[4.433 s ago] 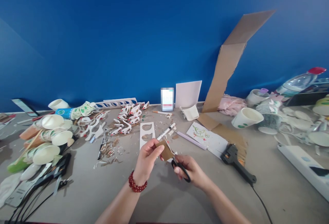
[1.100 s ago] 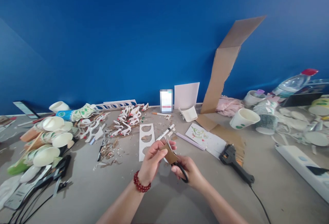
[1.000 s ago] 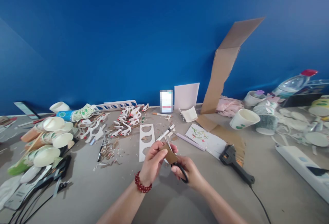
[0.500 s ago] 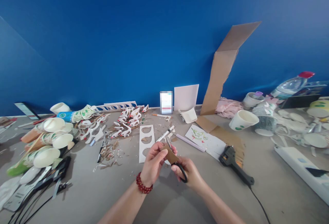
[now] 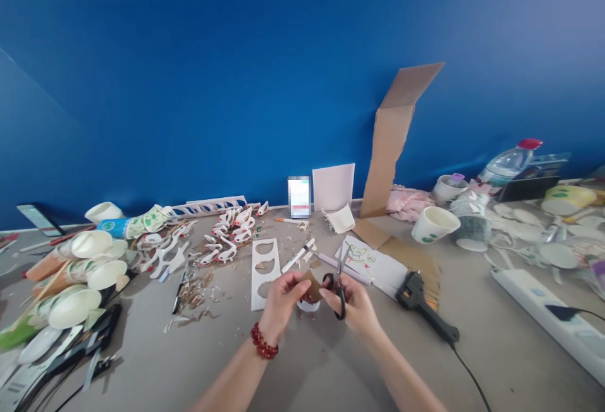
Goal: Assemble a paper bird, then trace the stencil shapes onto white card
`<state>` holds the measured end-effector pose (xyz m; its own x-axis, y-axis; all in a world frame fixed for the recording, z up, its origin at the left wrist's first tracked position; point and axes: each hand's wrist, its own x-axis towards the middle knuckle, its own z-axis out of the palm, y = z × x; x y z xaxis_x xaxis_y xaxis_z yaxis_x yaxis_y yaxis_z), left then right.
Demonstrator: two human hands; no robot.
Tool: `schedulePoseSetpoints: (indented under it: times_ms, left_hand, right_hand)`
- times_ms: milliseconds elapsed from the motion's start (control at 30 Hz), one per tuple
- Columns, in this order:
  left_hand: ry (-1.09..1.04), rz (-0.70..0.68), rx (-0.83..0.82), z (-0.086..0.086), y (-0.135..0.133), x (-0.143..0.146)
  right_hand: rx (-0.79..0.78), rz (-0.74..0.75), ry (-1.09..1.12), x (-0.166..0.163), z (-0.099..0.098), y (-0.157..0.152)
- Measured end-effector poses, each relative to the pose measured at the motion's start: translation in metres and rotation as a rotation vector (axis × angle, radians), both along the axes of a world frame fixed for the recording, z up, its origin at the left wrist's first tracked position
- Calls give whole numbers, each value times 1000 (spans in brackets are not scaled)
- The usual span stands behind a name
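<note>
Between thumb and fingers, my left hand [image 5: 282, 295] pinches a small brown piece of cardboard [image 5: 312, 286]. My right hand [image 5: 353, 302] grips black-handled scissors [image 5: 339, 286], whose blades point up and away from me, clear of the cardboard's right edge. Just below the cardboard a white shape [image 5: 308, 305] shows in part; I cannot make out what it is. To the left of my left hand lies a white sheet with cut-out holes [image 5: 259, 273]. Beyond my hands are a white marker [image 5: 297, 256] and a bird drawing on paper [image 5: 366, 257].
A black glue gun [image 5: 425, 305] with its cord lies at right, near a white power strip [image 5: 543, 317]. Paper cups [image 5: 435, 224] stand behind it. Several white cut-out pieces [image 5: 229, 235] and scraps [image 5: 196, 292] spread at left. Bent cardboard [image 5: 382, 154] leans on the blue wall.
The scissors have come away from the cardboard to the right, their blades turned more upright. My left hand still holds the cardboard. The camera view has shifted and tilted slightly.
</note>
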<state>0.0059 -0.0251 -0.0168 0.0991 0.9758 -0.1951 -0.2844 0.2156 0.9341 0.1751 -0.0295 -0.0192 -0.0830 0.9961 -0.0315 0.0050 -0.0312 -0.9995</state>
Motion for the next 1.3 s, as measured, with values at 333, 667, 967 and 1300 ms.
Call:
schedulePoseSetpoints:
  times_ms: [333,667,967,1300]
  left_hand:
    - [45,-19,63,4,-5,0]
    - [156,15,197,3,-10,-1]
    - [126,93,103,9,-9,1]
    - [125,107,125,17,-11,-1]
  right_hand:
    - [-7,-229,94,8,-22,9]
    - [-97,-129,224,-5,-16,-1]
    - [-9,22,89,-10,-16,-4]
    - [35,119,-14,-12,-13,-7]
